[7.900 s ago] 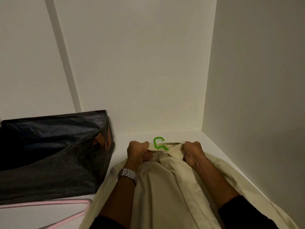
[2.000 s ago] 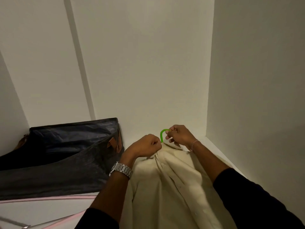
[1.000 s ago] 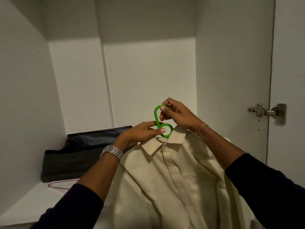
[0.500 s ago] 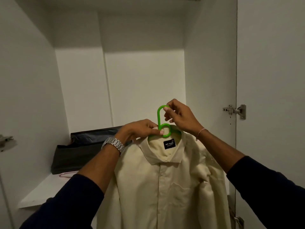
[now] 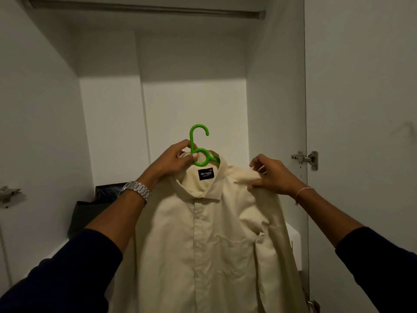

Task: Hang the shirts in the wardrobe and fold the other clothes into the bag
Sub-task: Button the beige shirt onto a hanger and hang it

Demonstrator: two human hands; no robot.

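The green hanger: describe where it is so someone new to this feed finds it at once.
Look into the open white wardrobe, below the rail across its top. In the middle hangs a cream shirt held up by two hands; the green hanger pokes out of its collar, gripped by the left hand. It is the only bright green thing, its hook free and well below the rail.

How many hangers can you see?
1: the green hanger is inside the cream shirt, its neck held by the left hand. Others may be hidden behind the shirt or arms.
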